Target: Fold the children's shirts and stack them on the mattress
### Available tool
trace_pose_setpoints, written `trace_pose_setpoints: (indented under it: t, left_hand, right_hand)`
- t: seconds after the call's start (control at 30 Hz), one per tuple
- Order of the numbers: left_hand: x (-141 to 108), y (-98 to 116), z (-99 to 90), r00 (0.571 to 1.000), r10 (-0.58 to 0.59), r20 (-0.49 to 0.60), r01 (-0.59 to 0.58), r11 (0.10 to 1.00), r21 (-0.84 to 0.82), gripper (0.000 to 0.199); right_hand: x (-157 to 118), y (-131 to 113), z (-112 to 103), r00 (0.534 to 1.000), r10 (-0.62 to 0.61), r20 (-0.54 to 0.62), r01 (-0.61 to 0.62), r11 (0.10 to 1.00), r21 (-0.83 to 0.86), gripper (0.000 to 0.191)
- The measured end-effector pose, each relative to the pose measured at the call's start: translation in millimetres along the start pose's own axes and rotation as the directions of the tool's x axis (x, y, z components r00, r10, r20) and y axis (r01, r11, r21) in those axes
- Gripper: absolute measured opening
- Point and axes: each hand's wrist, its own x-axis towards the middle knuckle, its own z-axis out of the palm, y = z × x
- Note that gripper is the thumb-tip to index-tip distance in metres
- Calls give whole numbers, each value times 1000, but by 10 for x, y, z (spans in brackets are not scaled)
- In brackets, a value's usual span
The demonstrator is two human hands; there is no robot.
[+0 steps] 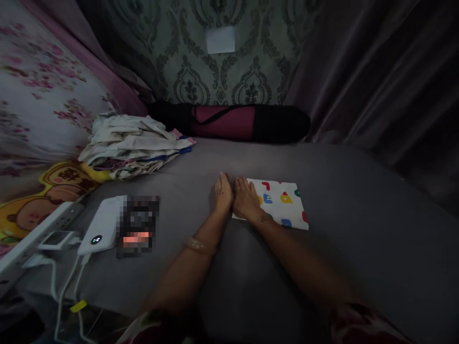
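A flat white rectangular item [287, 203] printed with colourful letters lies on the grey sheet, right of centre. My right hand [245, 198] rests flat on its left part, palm down, fingers stretched forward. Beside that left edge, my left hand [224, 192] stands on its side on the sheet, fingers extended and palm towards the right hand. Nothing shows in the left hand, though its palm side is hidden. Whether the item is folded cloth or a thin packet, I cannot tell.
To the left are a heap of clothes [129, 141], a yellow cartoon cushion [71, 179], a white power bank [103, 227], a blurred-out object [138, 227] and a power strip [39, 243] with cables. A black and pink long bag [224, 122] lies along the wall.
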Motion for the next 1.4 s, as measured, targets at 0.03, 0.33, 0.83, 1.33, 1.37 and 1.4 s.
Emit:
trace_pose_setpoints:
  t: [0.03,0.33,0.83,1.33,1.37,1.4]
  left_hand:
    - [-4,8,3,1000,7,8,-7,1000,6,65]
    - [-150,107,38,987,149,64,-155,982,105,57]
    - [-317,-126,254,699,515,496,-714,546,438,52]
    - [-390,-90,227,742,450,497,-667,420,615,67]
    - [-382,-79,220,736,476,483,-671,410,618,66]
    - [-372,-73,214,730,475,491,-676,402,617,66]
  right_hand:
    - [4,0,29,1000,1,4,-1,1000,1,60]
    - [-9,314,-299,999,8,48,-16,983,183,63]
    - [-329,737,-179,996,70,62,-77,991,108,61]
    - [-513,1088,-208,968,239,-81,-237,971,34,64]
    - [-524,1124,-222,957,269,-112,-267,963,29,64]
    - [-535,1164,-229,949,290,-124,-290,957,22,64]
